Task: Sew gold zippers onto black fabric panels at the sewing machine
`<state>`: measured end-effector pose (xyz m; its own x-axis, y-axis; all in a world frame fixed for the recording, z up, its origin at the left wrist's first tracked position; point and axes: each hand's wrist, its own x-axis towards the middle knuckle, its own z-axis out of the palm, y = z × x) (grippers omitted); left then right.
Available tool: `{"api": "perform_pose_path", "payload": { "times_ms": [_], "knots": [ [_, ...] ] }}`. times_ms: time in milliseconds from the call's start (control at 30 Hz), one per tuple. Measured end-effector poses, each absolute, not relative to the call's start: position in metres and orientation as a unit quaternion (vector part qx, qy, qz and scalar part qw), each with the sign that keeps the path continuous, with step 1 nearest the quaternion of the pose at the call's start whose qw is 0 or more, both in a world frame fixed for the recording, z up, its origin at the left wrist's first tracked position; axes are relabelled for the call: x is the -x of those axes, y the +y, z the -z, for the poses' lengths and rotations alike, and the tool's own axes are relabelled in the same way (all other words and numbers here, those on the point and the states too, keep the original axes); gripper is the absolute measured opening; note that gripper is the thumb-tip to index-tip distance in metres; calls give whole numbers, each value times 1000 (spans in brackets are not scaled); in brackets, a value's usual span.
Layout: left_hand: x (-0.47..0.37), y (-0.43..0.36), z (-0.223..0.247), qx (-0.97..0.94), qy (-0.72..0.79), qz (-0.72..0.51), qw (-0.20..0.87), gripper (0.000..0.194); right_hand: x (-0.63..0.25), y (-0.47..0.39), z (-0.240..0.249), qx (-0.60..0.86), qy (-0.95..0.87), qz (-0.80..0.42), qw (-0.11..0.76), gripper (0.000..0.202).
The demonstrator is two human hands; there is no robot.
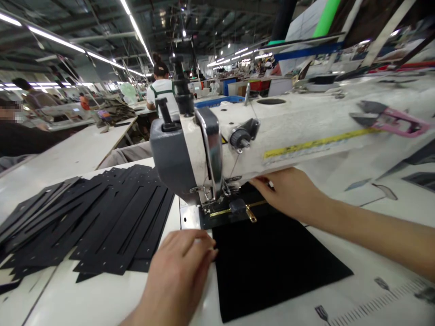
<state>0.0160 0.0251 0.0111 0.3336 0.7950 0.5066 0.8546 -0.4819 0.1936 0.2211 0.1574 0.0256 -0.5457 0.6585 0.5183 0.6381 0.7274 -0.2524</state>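
Note:
Under the needle of a white and grey sewing machine (185,158) lies a black fabric panel (272,267) with a gold-toothed zipper (220,212) along its far edge. A gold zipper pull (251,214) hangs beside the presser foot. My left hand (183,265) is closed, its curled fingertips at the panel's left edge near the front of the machine. Under the machine's arm, my right hand (288,192) pinches the black material at the zipper's right end. Some of its fingertips are hidden behind the work and the machine.
Many black slotted pieces (118,222) are piled left of the machine. Pink-handled nippers (390,118) and a yellow tape measure (319,141) lie on the machine's arm. A printed ruler (377,303) marks the table at front right. Other people sit at tables beyond.

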Motion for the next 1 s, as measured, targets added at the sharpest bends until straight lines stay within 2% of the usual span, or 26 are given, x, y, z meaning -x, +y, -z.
{"api": "perform_pose_path", "payload": {
  "times_ms": [67,167,300,667,1000],
  "knots": [
    [-3,32,-8,813,-511,247,129,20,-216,132,-22,316,-910,-5,270,21],
    [2,42,1,827,-491,220,162,22,-195,107,-6,252,-935,16,247,19],
    [-5,46,7,827,-491,219,164,22,-177,108,13,229,-947,9,223,26],
    [-7,50,4,830,-480,217,185,23,-179,113,10,231,-947,-19,223,21],
    [-6,56,4,829,-490,210,167,19,-177,122,14,215,-942,-4,257,17]
  ]
}}
